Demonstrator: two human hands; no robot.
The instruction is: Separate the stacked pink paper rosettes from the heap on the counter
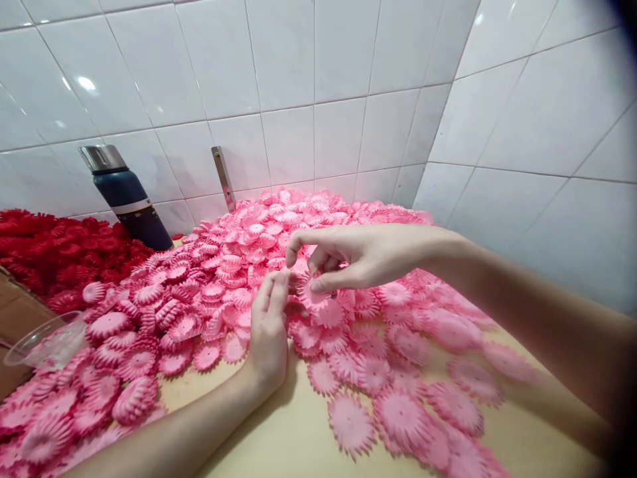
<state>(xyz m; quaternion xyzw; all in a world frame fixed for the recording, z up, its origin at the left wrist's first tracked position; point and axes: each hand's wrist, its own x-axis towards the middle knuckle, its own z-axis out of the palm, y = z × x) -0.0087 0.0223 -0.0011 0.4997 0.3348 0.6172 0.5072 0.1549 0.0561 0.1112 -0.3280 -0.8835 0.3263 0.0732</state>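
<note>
My right hand [348, 255] reaches in from the right over the heap. Its thumb and fingers pinch a pink notched disc [312, 300], flower-like with a toothed rim, and the index finger arches forward. Close beside it, on the left, my left hand [269, 325] is held with its fingers bent together, their tips almost meeting the right index finger. Whatever the left fingers grip is hidden or too small to name. Many similar pink discs [231, 262] are heaped around and behind both hands, and some lie spread toward the front right.
At the left is a pile of red pieces [74, 255], with a dark blue bottle [132, 202] beside it. A clear plastic container [54, 342] and a cardboard box [20, 312] stand at the left edge. A metal strip [223, 176] leans near the tiled wall [288, 53]. The tabletop [298, 425] is pale yellow.
</note>
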